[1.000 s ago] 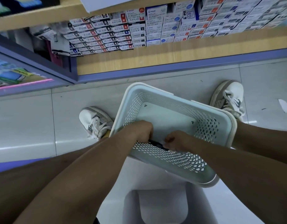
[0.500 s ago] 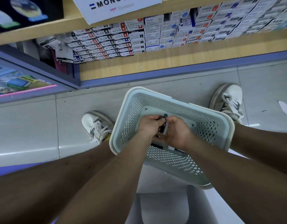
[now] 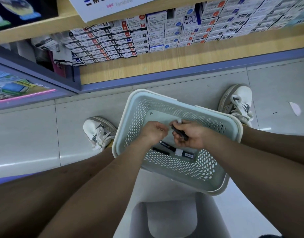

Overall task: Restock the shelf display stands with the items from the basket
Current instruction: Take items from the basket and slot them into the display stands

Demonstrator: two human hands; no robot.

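Note:
A pale perforated basket rests on a grey stool between my legs. Both hands are inside it. My right hand grips a bundle of black pens with a white tip showing at the top. My left hand is curled just left of the bundle; whether it holds anything is hidden. More black pens and a pen with a white section lie on the basket floor under my hands.
A wooden shelf ahead holds several rows of small pen boxes. A white sign hangs above them. A purple-edged display juts out at left. My two white shoes stand on the tiled floor.
Both hands rose from the basket's near wall to its middle. My right hand gathered black pens and now holds them apart from my left hand.

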